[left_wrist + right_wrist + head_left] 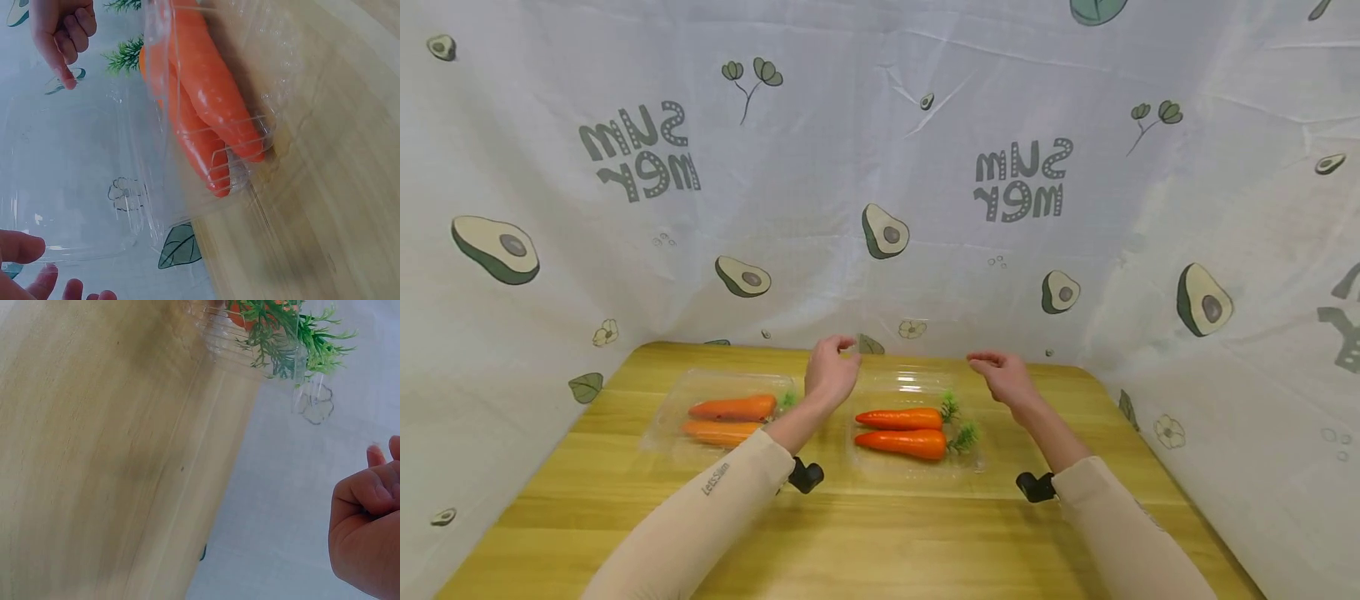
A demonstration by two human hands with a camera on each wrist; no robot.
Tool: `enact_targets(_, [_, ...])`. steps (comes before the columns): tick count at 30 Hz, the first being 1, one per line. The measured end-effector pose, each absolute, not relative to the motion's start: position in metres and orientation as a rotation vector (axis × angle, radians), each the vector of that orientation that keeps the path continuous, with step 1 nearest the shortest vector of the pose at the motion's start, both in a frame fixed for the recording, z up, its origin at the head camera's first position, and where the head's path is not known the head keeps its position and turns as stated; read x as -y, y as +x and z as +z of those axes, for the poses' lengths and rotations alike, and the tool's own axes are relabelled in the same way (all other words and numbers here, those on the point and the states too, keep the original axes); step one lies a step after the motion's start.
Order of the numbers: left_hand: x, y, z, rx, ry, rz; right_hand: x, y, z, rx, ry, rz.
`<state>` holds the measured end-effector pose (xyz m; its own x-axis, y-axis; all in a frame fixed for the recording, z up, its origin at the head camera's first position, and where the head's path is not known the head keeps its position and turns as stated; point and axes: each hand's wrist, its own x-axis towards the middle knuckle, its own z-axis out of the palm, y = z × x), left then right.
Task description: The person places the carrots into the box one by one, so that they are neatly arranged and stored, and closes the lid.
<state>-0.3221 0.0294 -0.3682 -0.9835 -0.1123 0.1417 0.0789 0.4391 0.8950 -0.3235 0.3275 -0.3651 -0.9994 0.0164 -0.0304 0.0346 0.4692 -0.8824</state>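
Note:
Two orange carrots with green tops, a lower carrot (pixel 901 443) and an upper carrot (pixel 898 418), lie side by side in a clear plastic clamshell box (pixel 917 473) in the middle of the table. Its lid (pixel 75 175) stands raised along the far side. At the lid's left edge is my left hand (pixel 832 371), thumb and fingertips pinching the thin plastic. My right hand (pixel 1006 382) holds the lid's opposite edge, its lower fingers curled in the left wrist view. In the right wrist view the green tops (pixel 319 350) show beside the box.
A second clear box (pixel 673 398) with two carrots (pixel 733 408) stands to the left, partly behind my left forearm. The wooden table (pixel 880 542) ends at a white printed cloth (pixel 820 167). Small black wrist mounts sit below each sleeve.

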Motion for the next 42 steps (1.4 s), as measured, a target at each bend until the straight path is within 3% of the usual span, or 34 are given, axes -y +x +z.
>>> enact_targets(19, [-0.025, -0.302, -0.366, 2.503, -0.024, -1.607, -0.331, -0.298, -0.356, -2.741, -0.12, -1.611])
enact_targets(42, [-0.011, -0.277, -0.38, 2.567, -0.161, -1.551, -0.337, -0.27, -0.362, -2.687, -0.138, -1.531])
